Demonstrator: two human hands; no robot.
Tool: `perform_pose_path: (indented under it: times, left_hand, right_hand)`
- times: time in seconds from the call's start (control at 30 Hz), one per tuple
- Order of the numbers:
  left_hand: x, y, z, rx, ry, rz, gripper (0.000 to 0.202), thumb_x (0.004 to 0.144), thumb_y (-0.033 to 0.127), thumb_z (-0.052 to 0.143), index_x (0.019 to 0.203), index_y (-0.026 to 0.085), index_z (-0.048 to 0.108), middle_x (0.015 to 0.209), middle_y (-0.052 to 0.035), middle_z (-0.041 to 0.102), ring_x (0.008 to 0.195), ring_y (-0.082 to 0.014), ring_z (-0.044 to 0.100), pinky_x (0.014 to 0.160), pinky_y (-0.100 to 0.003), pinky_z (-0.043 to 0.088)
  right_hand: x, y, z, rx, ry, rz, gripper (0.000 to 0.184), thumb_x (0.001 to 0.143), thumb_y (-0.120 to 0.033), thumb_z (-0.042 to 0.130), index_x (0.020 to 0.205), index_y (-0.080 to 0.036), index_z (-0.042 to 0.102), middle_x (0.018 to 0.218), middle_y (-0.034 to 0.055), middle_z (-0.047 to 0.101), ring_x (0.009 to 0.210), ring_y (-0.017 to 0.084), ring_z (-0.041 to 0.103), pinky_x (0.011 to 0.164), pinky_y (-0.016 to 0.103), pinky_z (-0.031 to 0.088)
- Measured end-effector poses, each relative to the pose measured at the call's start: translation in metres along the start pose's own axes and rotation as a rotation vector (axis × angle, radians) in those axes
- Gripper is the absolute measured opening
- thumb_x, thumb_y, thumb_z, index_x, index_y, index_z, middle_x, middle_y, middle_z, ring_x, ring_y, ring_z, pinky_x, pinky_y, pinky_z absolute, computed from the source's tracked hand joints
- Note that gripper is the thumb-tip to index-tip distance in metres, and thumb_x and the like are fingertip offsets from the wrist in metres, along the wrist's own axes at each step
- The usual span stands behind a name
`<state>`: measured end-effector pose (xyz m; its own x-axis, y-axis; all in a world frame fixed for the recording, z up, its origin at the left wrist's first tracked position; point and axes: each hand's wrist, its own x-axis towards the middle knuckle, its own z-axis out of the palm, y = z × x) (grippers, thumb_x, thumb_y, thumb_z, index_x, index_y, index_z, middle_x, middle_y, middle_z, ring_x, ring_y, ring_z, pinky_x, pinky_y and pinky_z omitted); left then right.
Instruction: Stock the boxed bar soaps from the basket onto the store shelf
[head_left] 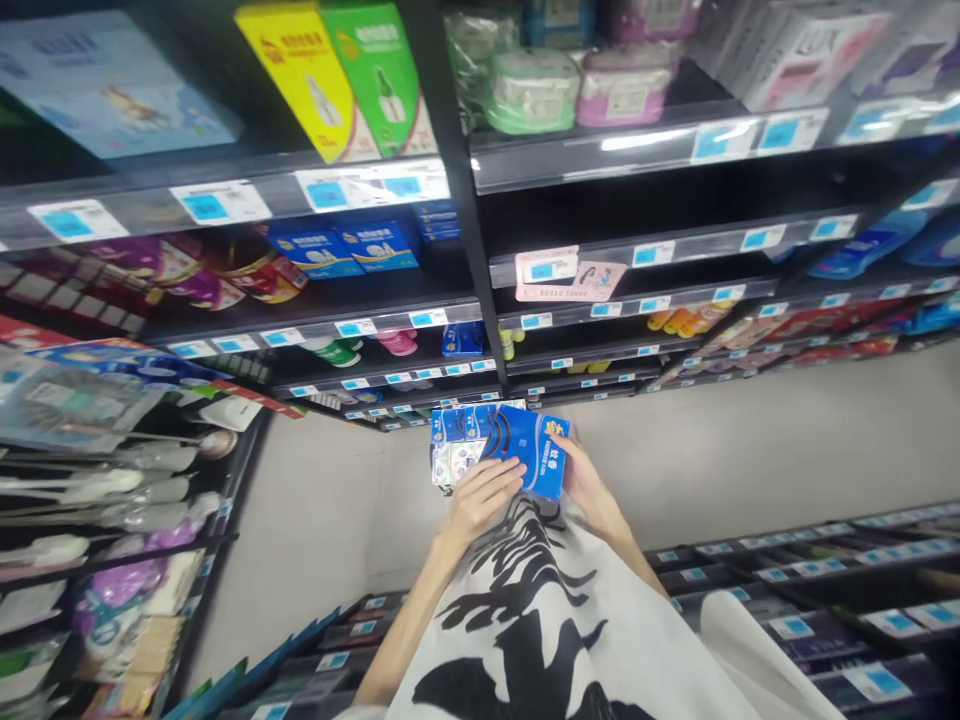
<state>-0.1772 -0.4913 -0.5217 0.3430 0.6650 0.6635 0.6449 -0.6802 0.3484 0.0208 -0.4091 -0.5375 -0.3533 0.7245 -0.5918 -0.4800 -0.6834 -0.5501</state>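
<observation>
A blue mosquito coil box (531, 455) with white lettering is held tilted in front of my body. My right hand (589, 485) grips its right edge, thumb on the front face. My left hand (481, 495) lies against its lower left side, fingers together over the edge. Behind and left of it are smaller blue boxes (454, 424) and white patterned boxes (454, 464), grouped together. What supports that group is mostly hidden. Similar blue boxes (345, 248) stand on the shelf ahead to the left.
Dark shelving with price labels (403, 185) rises ahead. Yellow and green boxes (341, 80) stand high up, and wrapped packs (577, 90) are to their right. Brushes (97, 485) hang on a rack at left. Grey floor (712, 420) runs between the shelves, with another shelf (810, 570) close behind me.
</observation>
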Motion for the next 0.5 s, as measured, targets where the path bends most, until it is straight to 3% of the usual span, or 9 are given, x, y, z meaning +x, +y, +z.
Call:
perform_pose_path:
  times: [0.13,0.23,0.37,0.5]
  left_hand:
    - [-0.005,-0.007,-0.009,0.045,0.048,-0.039,0.029,0.098,0.006,0.06,0.125,0.015,0.067,0.121,-0.0106,0.079,0.129,-0.0211,0.068,0.104,-0.04,0.059]
    - [-0.015,-0.018,-0.019,0.066,0.101,-0.098,0.028,0.097,0.006,0.061,0.124,0.013,0.067,0.121,-0.0113,0.079,0.129,-0.0206,0.068,0.107,-0.04,0.057]
    - [-0.034,-0.038,-0.031,0.107,0.132,-0.174,0.031,0.098,0.006,0.058,0.127,0.015,0.066,0.122,-0.0108,0.079,0.13,-0.0218,0.067,0.108,-0.044,0.057]
    - [-0.049,-0.06,-0.043,0.123,0.204,-0.272,0.04,0.094,0.0,0.059,0.129,0.016,0.066,0.124,-0.011,0.078,0.134,-0.0254,0.064,0.112,-0.05,0.054]
  right_hand:
    - [0.012,-0.007,0.007,-0.17,-0.044,0.086,0.036,0.079,-0.043,0.082,0.102,-0.017,0.075,0.083,0.0051,0.081,0.065,0.019,0.074,0.054,0.028,0.059]
    - [0.02,-0.013,0.017,-0.31,-0.131,0.147,0.042,0.076,-0.053,0.084,0.094,-0.016,0.073,0.07,0.0034,0.075,0.049,0.018,0.067,0.036,0.027,0.051]
    - [0.027,-0.012,0.043,-0.353,-0.159,0.14,0.045,0.068,-0.051,0.091,0.088,-0.016,0.072,0.065,0.0037,0.074,0.05,0.02,0.07,0.039,0.029,0.059]
    - [0.039,-0.003,0.085,-0.341,-0.111,-0.006,0.042,0.069,-0.047,0.092,0.091,-0.017,0.073,0.075,0.0051,0.077,0.057,0.021,0.073,0.041,0.03,0.061]
